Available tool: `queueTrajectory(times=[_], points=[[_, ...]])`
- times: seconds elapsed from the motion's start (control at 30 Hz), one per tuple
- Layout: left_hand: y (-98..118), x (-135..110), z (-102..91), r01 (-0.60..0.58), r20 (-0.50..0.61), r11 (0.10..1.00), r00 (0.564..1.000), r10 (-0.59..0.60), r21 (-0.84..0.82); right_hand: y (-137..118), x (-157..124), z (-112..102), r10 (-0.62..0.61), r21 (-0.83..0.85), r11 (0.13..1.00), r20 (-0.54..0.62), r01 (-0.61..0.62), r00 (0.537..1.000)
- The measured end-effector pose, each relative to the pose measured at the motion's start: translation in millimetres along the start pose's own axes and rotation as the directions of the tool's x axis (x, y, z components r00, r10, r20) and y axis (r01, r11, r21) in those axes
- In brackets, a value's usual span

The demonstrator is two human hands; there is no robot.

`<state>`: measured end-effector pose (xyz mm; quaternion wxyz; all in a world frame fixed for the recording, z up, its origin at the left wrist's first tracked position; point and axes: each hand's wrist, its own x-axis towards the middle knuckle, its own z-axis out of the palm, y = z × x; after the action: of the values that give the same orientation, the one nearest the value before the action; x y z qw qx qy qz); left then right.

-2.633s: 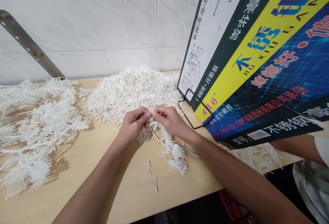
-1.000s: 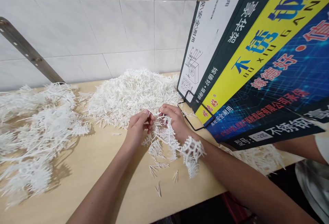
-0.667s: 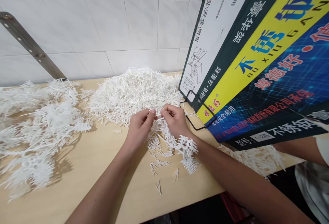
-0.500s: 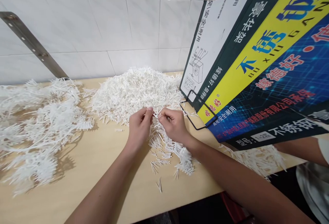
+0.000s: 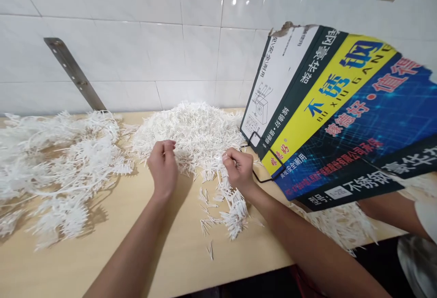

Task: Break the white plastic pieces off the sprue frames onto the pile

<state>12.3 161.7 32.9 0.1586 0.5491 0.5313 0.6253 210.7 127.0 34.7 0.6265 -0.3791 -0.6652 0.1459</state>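
My left hand [image 5: 163, 168] is over the near left edge of a heap of small white branched plastic pieces [image 5: 191, 127]. Its fingers are curled together, and whatever they may hold is hidden. My right hand [image 5: 238, 168] is closed in a fist at the heap's right side, thumb against the forefinger. From under it a white plastic strand with bunched prongs [image 5: 235, 216] trails down onto the table. Several loose forked white pieces [image 5: 210, 250] lie between my forearms.
A large tangle of white branched strands [image 5: 68, 170] covers the left of the table [image 5: 191, 261]. At right a printed cardboard sheet [image 5: 327, 120] stands against a black wire stand [image 5: 269, 180]. Beyond it are another person's arm [image 5: 392, 211] and more white pieces [image 5: 337, 225].
My hands, which met over the front of the heap, have come apart: the left moved left, the right slightly right. The camera view has tilted upward.
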Motion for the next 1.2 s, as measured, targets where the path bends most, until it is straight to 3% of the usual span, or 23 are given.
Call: queueTrajectory(times=[0.1,0.2,0.3,0.43,0.53,0.7,0.9,1.07,1.2], points=[[3.5,-9.5,10.2,-0.302,0.135,0.951,0.947,0.292,0.061,8.5,2.6,4.3,0.164,0.061,0.984,0.052,-0.167,0.985],[4.3,-23.1,23.5,-0.445,0.319,0.893,0.856,0.406,0.059,12.1,3.7,6.6,0.252,0.145,0.956,0.031,-0.253,0.967],[1.4,-26.5,26.1,-0.491,0.431,0.871,0.79,0.436,0.018,13.4,4.4,7.6,0.342,0.253,0.906,0.041,-0.341,0.939],[4.9,-24.4,20.8,-0.48,0.509,0.877,0.754,0.415,-0.005,14.4,5.7,8.9,0.481,0.426,0.795,-0.012,-0.431,0.876],[12.8,-27.4,20.7,-0.488,0.534,0.873,0.735,0.419,-0.013,13.6,6.0,8.4,0.511,0.455,0.769,-0.014,-0.45,0.86],[18.3,-35.8,29.7,-0.501,0.532,0.865,0.737,0.418,0.014,13.4,4.6,7.2,0.522,0.406,0.782,-0.012,-0.473,0.853],[17.9,-39.3,35.2,-0.458,0.516,0.884,0.737,0.437,-0.095,17.7,2.5,8.0,0.592,0.501,0.696,0.003,-0.514,0.806],[19.8,-39.0,30.5,-0.242,0.51,0.966,0.821,0.257,-0.096,13.0,5.1,4.0,0.611,0.463,0.7,0.005,-0.543,0.792],[21.6,-36.4,20.6,-0.111,0.52,0.992,0.846,0.122,-0.052,11.9,11.8,2.6,0.614,0.414,0.719,-0.002,-0.558,0.79]])
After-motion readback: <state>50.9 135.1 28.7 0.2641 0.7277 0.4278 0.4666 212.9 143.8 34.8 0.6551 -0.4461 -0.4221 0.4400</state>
